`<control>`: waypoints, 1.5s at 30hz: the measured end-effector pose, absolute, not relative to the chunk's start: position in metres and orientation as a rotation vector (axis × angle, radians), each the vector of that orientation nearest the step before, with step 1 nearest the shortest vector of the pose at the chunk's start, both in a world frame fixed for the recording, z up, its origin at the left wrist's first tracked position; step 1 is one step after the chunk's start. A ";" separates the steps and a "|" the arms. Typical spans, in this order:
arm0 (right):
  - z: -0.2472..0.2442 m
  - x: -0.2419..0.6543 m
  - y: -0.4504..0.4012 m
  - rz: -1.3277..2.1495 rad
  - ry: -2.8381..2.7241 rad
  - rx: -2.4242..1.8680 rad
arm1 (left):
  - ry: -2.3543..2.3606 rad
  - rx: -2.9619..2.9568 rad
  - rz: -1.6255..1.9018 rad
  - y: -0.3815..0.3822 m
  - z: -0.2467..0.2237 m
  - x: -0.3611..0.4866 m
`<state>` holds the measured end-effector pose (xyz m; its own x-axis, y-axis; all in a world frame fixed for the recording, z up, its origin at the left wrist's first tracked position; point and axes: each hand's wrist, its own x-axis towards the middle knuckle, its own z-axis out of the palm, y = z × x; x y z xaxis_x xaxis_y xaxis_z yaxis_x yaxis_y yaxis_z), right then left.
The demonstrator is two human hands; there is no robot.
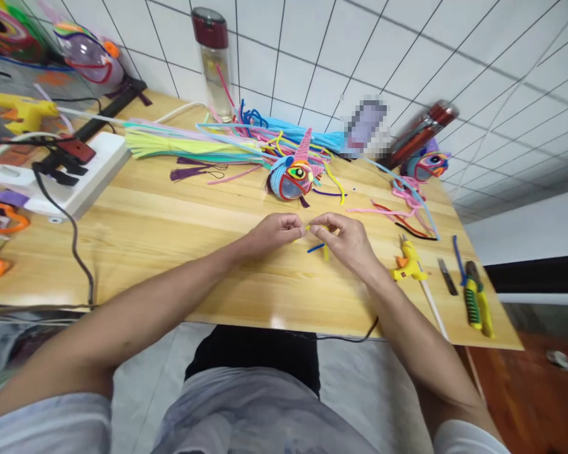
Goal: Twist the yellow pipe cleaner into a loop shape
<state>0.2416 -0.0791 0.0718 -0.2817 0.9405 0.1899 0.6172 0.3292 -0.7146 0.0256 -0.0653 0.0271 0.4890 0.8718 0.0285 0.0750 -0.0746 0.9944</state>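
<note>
My left hand (pixel 279 230) and my right hand (pixel 341 238) meet over the middle of the wooden table, fingers pinched almost tip to tip. Between them runs a short yellow pipe cleaner (pixel 307 228), mostly covered by the fingers. Under my right hand lies a short blue pipe cleaner (pixel 315 248), and a yellow end (pixel 326 253) hangs or lies beside it; which one I cannot tell. Just beyond the hands sits a clear ball ornament (pixel 291 183) wrapped in coloured pipe cleaners, with a pink horn and a green-yellow eye.
Bundles of pipe cleaners (pixel 194 142) lie along the wall by a bottle (pixel 213 69). At right are a yellow glue gun (pixel 409 261), a small knife (pixel 447 276) and cutting pliers (pixel 476 299). A power strip (pixel 88 173) with cables stands at left, near another glue gun (pixel 21 112).
</note>
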 end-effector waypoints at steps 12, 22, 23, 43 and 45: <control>0.050 0.241 -0.077 1.038 -1.590 -1.403 | 0.871 1.476 0.809 -0.066 0.031 0.025; 0.052 0.251 -0.068 0.997 -1.430 -1.351 | 0.898 1.428 0.978 -0.064 0.024 0.029; 0.051 0.251 -0.067 0.976 -1.433 -1.350 | 0.902 1.417 0.987 -0.064 0.023 0.030; 0.042 0.245 -0.077 0.976 -1.392 -1.359 | 0.799 1.404 0.923 -0.061 0.023 0.035; 0.040 0.243 -0.079 0.982 -1.418 -1.356 | 0.795 1.404 0.912 -0.059 0.024 0.035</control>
